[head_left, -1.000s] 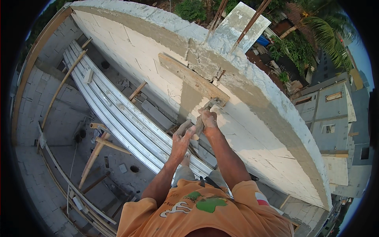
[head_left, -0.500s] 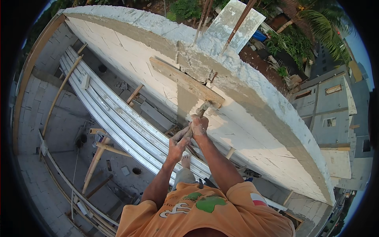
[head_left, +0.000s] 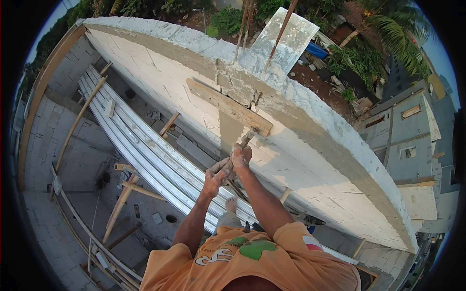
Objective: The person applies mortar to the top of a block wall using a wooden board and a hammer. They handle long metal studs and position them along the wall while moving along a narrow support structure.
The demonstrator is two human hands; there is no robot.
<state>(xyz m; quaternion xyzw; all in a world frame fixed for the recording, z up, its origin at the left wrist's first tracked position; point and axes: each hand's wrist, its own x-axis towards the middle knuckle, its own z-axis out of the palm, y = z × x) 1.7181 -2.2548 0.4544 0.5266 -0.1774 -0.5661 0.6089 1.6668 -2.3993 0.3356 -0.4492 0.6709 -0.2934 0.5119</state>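
Note:
My left hand (head_left: 215, 177) and my right hand (head_left: 241, 157) are both closed around the handle of a hammer-like tool (head_left: 246, 139). Its head touches the lower right end of a wooden plank (head_left: 228, 107). That plank lies slanted against a white block wall (head_left: 310, 179), under a rough grey patch of mortar (head_left: 240, 85). My right hand is higher on the handle, nearer the plank. My left hand grips just behind it. How the head meets the plank is too small to tell.
The wall's top edge (head_left: 335, 126) carries rough mortar and upright steel bars (head_left: 285, 22). Below me run long white metal profiles (head_left: 145, 145) and bamboo props (head_left: 121, 203) over a floor far below. My bare foot (head_left: 231, 204) stands near the profiles. Houses and trees lie beyond the wall.
Both hands stay on the tool at the plank's end and have shifted slightly down and left in the view. The camera view has tilted a little.

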